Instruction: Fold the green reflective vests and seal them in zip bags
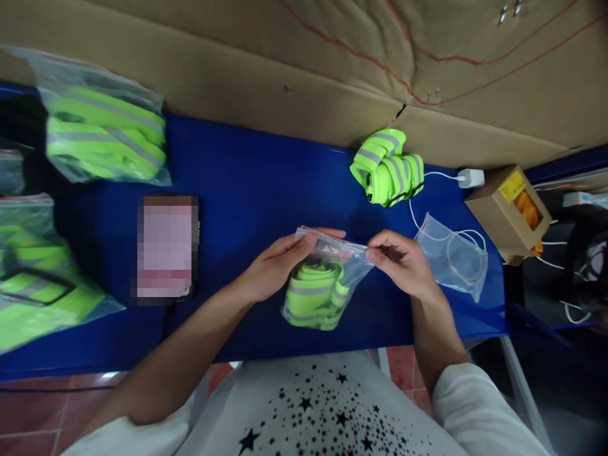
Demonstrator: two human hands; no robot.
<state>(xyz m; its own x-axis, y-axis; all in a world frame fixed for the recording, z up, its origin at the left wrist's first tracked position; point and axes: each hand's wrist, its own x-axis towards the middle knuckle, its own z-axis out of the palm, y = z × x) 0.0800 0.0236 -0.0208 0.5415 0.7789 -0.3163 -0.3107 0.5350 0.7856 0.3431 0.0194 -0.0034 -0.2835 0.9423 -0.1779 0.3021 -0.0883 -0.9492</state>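
Note:
A clear zip bag with a rolled neon-yellow reflective strap inside is held over the front of the blue table. My left hand grips the bag's top left edge, thumb in front and fingers behind. At the top right corner, my right hand pinches the bag between thumb and fingers. The strap lies low in the bag, towards its left side. Behind my right hand, a loose bundle of neon-yellow reflective straps rests near the table's back edge.
Bagged neon items and another such bag are at the left, beside a blurred phone-like device. An empty clear bag, white cable, charger and cardboard box are on the right.

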